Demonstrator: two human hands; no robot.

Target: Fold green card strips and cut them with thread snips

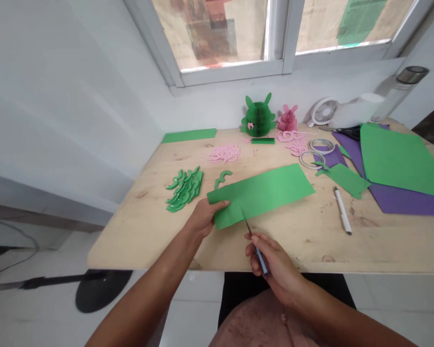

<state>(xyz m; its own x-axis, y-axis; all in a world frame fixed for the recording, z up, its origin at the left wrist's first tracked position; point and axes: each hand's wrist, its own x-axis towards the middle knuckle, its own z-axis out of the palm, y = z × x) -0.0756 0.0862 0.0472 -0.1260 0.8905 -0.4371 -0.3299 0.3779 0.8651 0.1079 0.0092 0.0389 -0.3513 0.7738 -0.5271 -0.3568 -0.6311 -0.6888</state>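
A long green paper strip (271, 190) is held tilted above the wooden table. My left hand (207, 214) pinches its left end, thumb on top and fingers underneath. Closed around blue-handled scissors (259, 258), seen nearly edge-on, is my right hand (269, 260). Their dark blades meet the strip's near edge, where a short slit runs into the paper. Just beyond the strip lies a wavy green cutout (222, 178). A pile of curved green cutouts (184, 190) sits left of my left hand.
Pink cutouts (224, 153), a green honeycomb paper figure (258, 118) and a smaller pink one (288, 118) are at the back. Tape rolls (312, 160), a white marker (343, 210), green sheets (401, 159), black scissors (349, 131), a small fan (324, 112) and a bottle (398, 94) occupy the right.
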